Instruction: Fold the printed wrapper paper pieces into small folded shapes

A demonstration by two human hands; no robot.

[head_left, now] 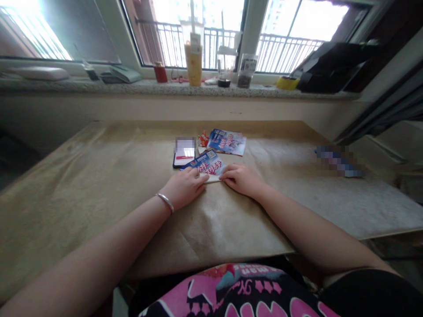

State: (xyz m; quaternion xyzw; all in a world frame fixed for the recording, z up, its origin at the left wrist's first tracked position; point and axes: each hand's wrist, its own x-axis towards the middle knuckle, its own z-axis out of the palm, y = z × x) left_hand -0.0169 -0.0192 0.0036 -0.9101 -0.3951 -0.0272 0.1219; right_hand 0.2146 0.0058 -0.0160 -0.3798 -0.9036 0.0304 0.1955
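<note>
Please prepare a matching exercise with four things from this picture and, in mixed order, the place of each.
1. Leaflet
2. Phone
3. Bracelet
4. Tall cup

A. On the windowsill
B. Touched by left hand and right hand
C. Around the left wrist
D. Flat on the table, left of a small red item

Pairs: 1-B, 2-D, 3-C, 4-A

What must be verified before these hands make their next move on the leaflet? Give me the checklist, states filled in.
1. Left hand touching the blue-and-white leaflet: ok.
2. Right hand at its near edge: ok.
3. Near edge creased evenly: cannot tell, fingers hide part.
4. Smartphone free of the leaflet's left corner: cannot tell, they meet in view.
5. Leaflet stack away from both hands: ok, it lies beyond them.
</note>
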